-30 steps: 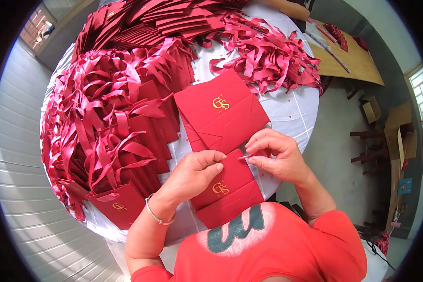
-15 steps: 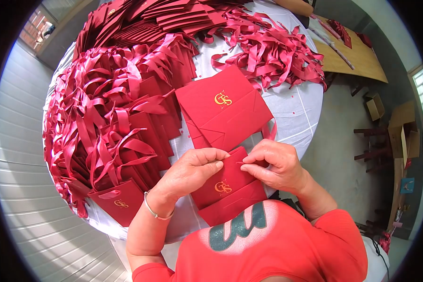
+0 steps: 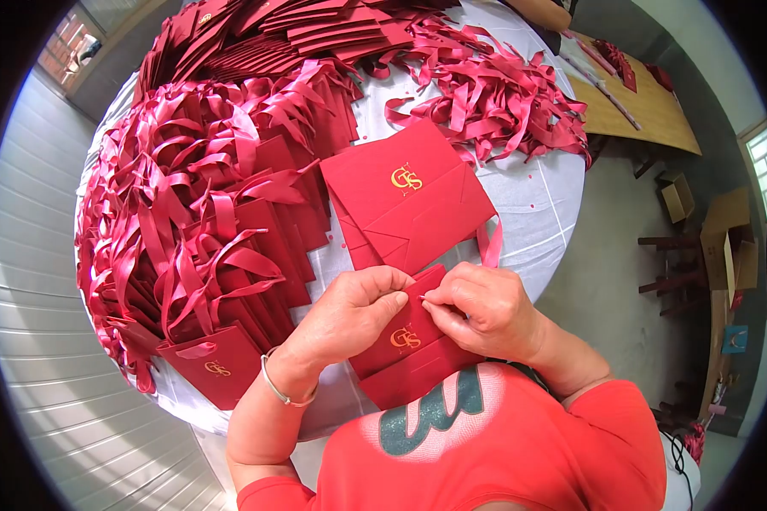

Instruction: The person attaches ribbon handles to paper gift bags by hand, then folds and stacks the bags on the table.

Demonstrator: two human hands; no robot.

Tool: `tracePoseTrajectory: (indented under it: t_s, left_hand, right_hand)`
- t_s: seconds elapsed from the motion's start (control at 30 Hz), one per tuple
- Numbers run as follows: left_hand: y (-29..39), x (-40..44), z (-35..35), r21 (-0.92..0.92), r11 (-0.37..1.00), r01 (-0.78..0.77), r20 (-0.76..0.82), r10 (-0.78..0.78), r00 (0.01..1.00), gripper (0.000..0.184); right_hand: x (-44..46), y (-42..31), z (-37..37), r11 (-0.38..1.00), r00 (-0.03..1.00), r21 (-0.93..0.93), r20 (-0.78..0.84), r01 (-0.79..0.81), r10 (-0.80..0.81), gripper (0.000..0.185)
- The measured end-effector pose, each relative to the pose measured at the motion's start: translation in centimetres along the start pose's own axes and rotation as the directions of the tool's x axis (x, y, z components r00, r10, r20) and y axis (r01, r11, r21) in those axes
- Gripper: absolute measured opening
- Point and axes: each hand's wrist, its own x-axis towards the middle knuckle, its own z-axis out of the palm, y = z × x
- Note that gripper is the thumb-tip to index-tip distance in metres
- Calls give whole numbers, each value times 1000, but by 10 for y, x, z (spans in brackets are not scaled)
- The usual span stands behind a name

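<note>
1. Red bags (image 3: 213,375) crowd your left side, many topped with ribbon handles; by their look, a large share is done.
2. Further away, near the table's far edge, folded bags (image 3: 341,27) lie stacked with no ribbons visible on them, so these appear to be left.
3. Your left hand (image 3: 358,307) pinches the upper edge of the flat bag (image 3: 413,368) lying before your chest.
4. That bag shows no complete handle; it looks partway through. Just beyond it, overlapping bags (image 3: 413,217) lie flat.
5. Your right hand (image 3: 486,311) pinches a thin strip (image 3: 422,297) against the flat bag, too small to identify.
6. Beyond that hand, many loose ribbons (image 3: 503,111) lie heaped, unattached.
</note>
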Motion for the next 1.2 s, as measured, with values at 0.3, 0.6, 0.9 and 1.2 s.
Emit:
tracePoseTrajectory:
  t_s: [0.3, 0.6, 0.9, 1.2]
  left_hand:
    - [-5, -3, 8, 232, 959, -162, -108, 191, 976, 21]
    - [11, -9, 12, 284, 947, -153, -74, 181, 981, 16]
    - [24, -24, 37, 502, 807, -311, -220, 467, 856, 19]
    - [20, -26, 63, 833, 348, -430, -86, 849, 521, 27]
  right_hand:
    - [10, -21, -3, 981, 989, -175, 106, -85, 105, 11]
    - [17, -16, -9, 810, 840, 234, 227, -538, 492, 17]
    - [40, -11, -51, 881, 874, 254, 398, -398, 280, 7]
    - [103, 5, -54, 911, 333, 120, 943, -395, 20, 27]
